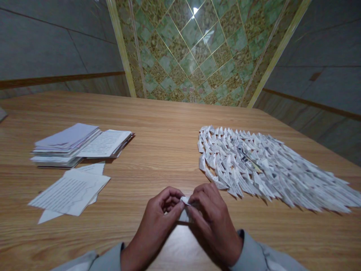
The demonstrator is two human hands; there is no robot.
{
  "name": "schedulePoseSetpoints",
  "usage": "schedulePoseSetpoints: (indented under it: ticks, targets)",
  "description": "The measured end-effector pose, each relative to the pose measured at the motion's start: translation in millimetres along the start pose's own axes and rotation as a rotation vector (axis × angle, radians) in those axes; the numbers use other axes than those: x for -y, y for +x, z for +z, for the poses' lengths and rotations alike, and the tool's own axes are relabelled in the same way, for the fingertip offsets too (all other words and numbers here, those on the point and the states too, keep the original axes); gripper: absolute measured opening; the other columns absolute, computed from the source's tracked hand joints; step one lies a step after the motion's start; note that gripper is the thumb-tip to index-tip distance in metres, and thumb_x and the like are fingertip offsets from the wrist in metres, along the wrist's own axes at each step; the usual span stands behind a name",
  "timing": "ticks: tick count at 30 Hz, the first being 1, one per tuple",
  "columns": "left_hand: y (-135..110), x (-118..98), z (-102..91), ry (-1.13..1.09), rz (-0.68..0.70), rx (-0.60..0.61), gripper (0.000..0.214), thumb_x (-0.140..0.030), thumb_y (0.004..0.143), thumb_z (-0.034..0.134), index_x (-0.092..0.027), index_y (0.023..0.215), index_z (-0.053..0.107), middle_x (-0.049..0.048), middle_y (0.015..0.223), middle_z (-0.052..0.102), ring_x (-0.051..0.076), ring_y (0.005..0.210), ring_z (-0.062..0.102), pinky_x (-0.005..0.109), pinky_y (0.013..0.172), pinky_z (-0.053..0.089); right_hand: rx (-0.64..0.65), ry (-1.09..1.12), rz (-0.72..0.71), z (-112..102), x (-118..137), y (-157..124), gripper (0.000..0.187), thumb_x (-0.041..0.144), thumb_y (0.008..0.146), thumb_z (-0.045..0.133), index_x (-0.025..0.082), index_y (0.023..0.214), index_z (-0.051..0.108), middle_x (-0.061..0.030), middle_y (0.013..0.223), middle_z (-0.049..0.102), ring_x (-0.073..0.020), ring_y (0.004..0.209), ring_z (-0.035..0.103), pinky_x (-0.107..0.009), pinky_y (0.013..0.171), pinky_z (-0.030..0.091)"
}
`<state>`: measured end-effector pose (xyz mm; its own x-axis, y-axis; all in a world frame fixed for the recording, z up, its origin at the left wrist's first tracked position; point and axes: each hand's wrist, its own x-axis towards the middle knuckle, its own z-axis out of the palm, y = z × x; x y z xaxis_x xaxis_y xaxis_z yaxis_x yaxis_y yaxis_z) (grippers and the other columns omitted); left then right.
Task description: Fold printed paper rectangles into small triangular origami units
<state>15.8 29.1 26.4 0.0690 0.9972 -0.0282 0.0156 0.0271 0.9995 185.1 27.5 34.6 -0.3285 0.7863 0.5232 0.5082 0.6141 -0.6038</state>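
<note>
A small piece of folded paper (184, 215) is held between both hands at the near middle of the table. My left hand (162, 214) pinches its left side between thumb and fingers. On the other side, my right hand (210, 216) grips its top right edge with thumb and fingertips. Fingers cover much of the paper, so its full shape is hidden. To the right lie many folded paper boats (248, 162) in close rows, made of printed paper. Loose printed sheets (70, 190) lie to the left of my left hand.
Stacked paper sheets (66, 139) stand at the left, with a second printed pile (105, 143) leaning against them. The wooden table (158, 124) reaches back toward a green and brown tiled wall (191, 49). A pale object (2, 113) shows at the far left edge.
</note>
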Motion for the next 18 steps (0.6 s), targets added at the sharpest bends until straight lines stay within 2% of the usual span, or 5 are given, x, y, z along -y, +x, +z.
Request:
schedulePoseSetpoints:
  ticks: [5,11,14,18]
  targets:
    - [-0.7,-4.8,2.2,0.064,-0.010,-0.047,0.006,-0.021,0.070,0.066,-0.018,0.075,0.064,-0.0026,0.063,0.059,0.014,0.060,0.054,0.023,0.056,0.043,0.028,-0.038,-0.031,1.1,0.8,-1.2,0.013,0.011,0.096,0.054,0.021,0.091,0.059,-0.0039,0.091,0.059,-0.0212,0.086,0.051,-0.035,0.074,0.038]
    - [-1.4,-8.4,2.8,0.078,-0.007,-0.041,0.003,-0.017,0.068,0.063,-0.019,0.070,0.062,-0.0033,0.061,0.057,0.013,0.059,0.051,0.022,0.055,0.040,0.036,-0.026,-0.026,0.1,2.5,0.1,0.014,0.013,0.097,0.052,0.021,0.089,0.060,-0.0035,0.090,0.059,-0.0211,0.087,0.052,-0.036,0.075,0.037]
    - [-0.9,-4.9,1.4,0.078,-0.002,-0.016,0.003,-0.019,0.073,0.064,-0.018,0.076,0.063,-0.0017,0.067,0.060,0.014,0.063,0.054,0.023,0.058,0.042,0.047,0.010,0.010,-0.3,1.8,-0.2,0.015,0.012,0.097,0.052,0.021,0.088,0.059,-0.0029,0.091,0.060,-0.0207,0.087,0.053,-0.035,0.077,0.037]
    - [-3.8,-1.1,-0.2,0.035,0.021,0.035,0.012,-0.027,0.083,0.065,-0.019,0.091,0.062,-0.0016,0.071,0.062,0.016,0.067,0.057,0.025,0.061,0.045,-0.005,0.088,0.159,1.3,-1.4,-1.9,0.014,0.009,0.089,0.063,0.022,0.090,0.057,-0.0017,0.089,0.061,-0.0214,0.088,0.054,-0.033,0.077,0.039]
